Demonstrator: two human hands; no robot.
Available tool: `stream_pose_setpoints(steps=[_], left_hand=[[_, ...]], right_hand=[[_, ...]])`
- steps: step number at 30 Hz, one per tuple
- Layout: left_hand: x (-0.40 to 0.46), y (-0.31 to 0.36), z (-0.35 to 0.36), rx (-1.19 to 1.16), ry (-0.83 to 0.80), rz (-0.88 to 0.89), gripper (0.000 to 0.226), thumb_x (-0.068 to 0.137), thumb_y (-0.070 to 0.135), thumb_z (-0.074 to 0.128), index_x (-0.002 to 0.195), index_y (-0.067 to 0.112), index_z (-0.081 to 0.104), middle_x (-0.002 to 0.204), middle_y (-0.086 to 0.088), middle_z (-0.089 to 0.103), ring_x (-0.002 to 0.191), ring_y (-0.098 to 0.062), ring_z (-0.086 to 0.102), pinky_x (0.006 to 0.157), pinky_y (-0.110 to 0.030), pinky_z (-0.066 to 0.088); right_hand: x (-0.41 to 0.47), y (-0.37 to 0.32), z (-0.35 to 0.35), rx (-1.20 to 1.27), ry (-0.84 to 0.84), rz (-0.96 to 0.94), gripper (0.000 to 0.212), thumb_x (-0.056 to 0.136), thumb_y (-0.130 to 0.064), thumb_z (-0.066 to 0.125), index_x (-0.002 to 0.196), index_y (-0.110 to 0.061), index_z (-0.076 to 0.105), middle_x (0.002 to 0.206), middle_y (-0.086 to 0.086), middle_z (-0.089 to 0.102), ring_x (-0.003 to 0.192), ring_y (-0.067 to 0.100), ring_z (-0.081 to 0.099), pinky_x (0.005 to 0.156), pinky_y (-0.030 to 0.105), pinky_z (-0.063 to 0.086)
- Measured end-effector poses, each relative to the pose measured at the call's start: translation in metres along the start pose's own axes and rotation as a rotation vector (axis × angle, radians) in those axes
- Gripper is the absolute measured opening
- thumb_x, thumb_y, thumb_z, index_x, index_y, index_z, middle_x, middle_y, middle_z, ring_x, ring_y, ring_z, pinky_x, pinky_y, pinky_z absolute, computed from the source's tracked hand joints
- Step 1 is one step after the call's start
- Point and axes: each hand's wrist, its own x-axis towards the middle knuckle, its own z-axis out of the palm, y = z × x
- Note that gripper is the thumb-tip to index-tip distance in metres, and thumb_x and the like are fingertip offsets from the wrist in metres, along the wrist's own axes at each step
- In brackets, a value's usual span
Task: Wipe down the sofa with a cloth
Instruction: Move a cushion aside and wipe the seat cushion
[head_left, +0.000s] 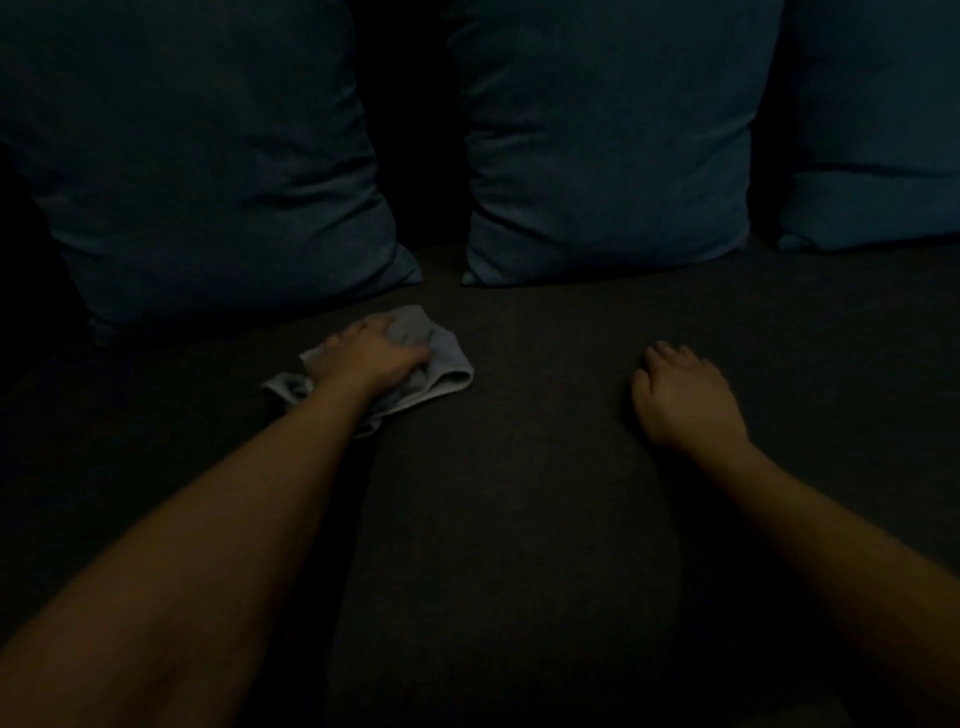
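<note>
While the room is so dim, it is hard to see which parts of the sofa seat (519, 519) are clean, so spots could get missed. Both bare arms reach up from the bottom of the frame across the dark seat. At right of centre, the right hand (685, 397) rests palm down on the seat with its fingers loose and a little bent, holding nothing. It leans there, and if it slips on the soft seat the person could tip forward. At left of centre, the left hand (374, 358) presses down on the grey cloth (447, 364) and its fingers curl into the bunched folds. The cloth lies crumpled on the seat, so only a small part of it may touch, and it could roll up more as it gets pushed. Just past it, in the upper half of the frame, three blue cushions (608, 156) lean upright. A hard push could knock the cloth into one and tip it.
</note>
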Motion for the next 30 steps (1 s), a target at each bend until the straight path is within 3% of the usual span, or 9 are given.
stream_pose_setpoints(steps=[4, 6, 9, 14, 18, 22, 25, 27, 30], left_hand=[[0.015, 0.082, 0.021, -0.052, -0.052, 0.267, 0.089, 0.055, 0.074, 0.052, 0.136, 0.037, 0.041, 0.139, -0.001, 0.051, 0.121, -0.026, 0.051, 0.101, -0.043, 0.041], [0.005, 0.106, 0.030, -0.015, -0.069, 0.413, 0.082, 0.063, 0.066, 0.057, 0.137, 0.038, 0.039, 0.136, 0.002, 0.052, 0.120, -0.024, 0.052, 0.098, -0.039, 0.042], [-0.037, 0.106, 0.035, 0.000, -0.059, 0.563, 0.068, 0.068, 0.057, 0.066, 0.131, 0.044, 0.044, 0.127, 0.009, 0.056, 0.114, -0.018, 0.055, 0.091, -0.033, 0.044], [-0.149, 0.068, 0.027, -0.003, -0.104, 0.839, 0.073, 0.065, 0.064, 0.055, 0.134, 0.045, 0.043, 0.136, 0.019, 0.051, 0.125, -0.006, 0.047, 0.103, -0.037, 0.042], [-0.156, 0.062, 0.001, 0.050, -0.156, 0.785, 0.064, 0.071, 0.053, 0.065, 0.131, 0.044, 0.045, 0.124, 0.018, 0.057, 0.111, -0.007, 0.055, 0.094, -0.033, 0.048], [-0.062, 0.080, -0.010, 0.000, -0.050, 0.492, 0.060, 0.073, 0.048, 0.069, 0.128, 0.038, 0.050, 0.119, 0.003, 0.062, 0.102, -0.019, 0.059, 0.083, -0.034, 0.049], [-0.036, 0.075, 0.013, 0.039, -0.020, 0.305, 0.067, 0.069, 0.059, 0.063, 0.131, 0.039, 0.048, 0.125, -0.001, 0.056, 0.108, -0.026, 0.055, 0.088, -0.042, 0.048], [-0.066, 0.071, 0.027, 0.112, 0.064, 0.393, 0.059, 0.068, 0.060, 0.058, 0.123, 0.039, 0.051, 0.121, 0.000, 0.056, 0.109, -0.028, 0.055, 0.089, -0.047, 0.049], [-0.162, 0.050, 0.029, -0.047, 0.013, 0.764, 0.060, 0.068, 0.053, 0.057, 0.126, 0.040, 0.047, 0.120, 0.007, 0.061, 0.109, -0.021, 0.059, 0.092, -0.037, 0.049]], right_hand=[[0.005, 0.008, 0.005, 0.033, 0.033, -0.014, 0.052, 0.100, -0.036, 0.024, 0.147, -0.014, 0.031, 0.155, 0.005, 0.026, 0.143, 0.021, 0.022, 0.117, 0.039, 0.016], [0.008, 0.011, 0.006, 0.039, 0.049, -0.033, 0.051, 0.101, -0.034, 0.024, 0.147, -0.013, 0.030, 0.156, 0.005, 0.026, 0.144, 0.021, 0.022, 0.118, 0.039, 0.015], [0.008, 0.013, 0.007, 0.043, 0.038, -0.056, 0.050, 0.101, -0.031, 0.025, 0.147, -0.011, 0.030, 0.156, 0.007, 0.025, 0.143, 0.022, 0.023, 0.117, 0.038, 0.016], [0.007, 0.013, 0.005, 0.030, 0.044, -0.063, 0.051, 0.099, -0.030, 0.026, 0.146, -0.009, 0.031, 0.155, 0.009, 0.027, 0.142, 0.024, 0.026, 0.116, 0.039, 0.019], [0.003, 0.011, 0.006, 0.029, 0.054, -0.048, 0.052, 0.099, -0.029, 0.025, 0.147, -0.009, 0.030, 0.155, 0.008, 0.026, 0.142, 0.024, 0.024, 0.117, 0.040, 0.018], [0.002, 0.012, 0.005, 0.050, 0.056, -0.042, 0.052, 0.099, -0.031, 0.026, 0.147, -0.011, 0.029, 0.156, 0.007, 0.025, 0.143, 0.023, 0.023, 0.117, 0.041, 0.017], [0.002, 0.012, 0.004, 0.060, 0.073, -0.058, 0.051, 0.099, -0.030, 0.027, 0.146, -0.011, 0.032, 0.154, 0.008, 0.028, 0.142, 0.023, 0.025, 0.117, 0.042, 0.019], [0.003, 0.011, 0.003, 0.063, 0.073, -0.059, 0.051, 0.098, -0.030, 0.028, 0.145, -0.011, 0.034, 0.154, 0.008, 0.029, 0.141, 0.024, 0.026, 0.116, 0.043, 0.019], [0.002, 0.011, 0.002, 0.050, 0.072, -0.060, 0.051, 0.097, -0.030, 0.029, 0.143, -0.011, 0.036, 0.153, 0.009, 0.030, 0.140, 0.025, 0.028, 0.115, 0.045, 0.020]])
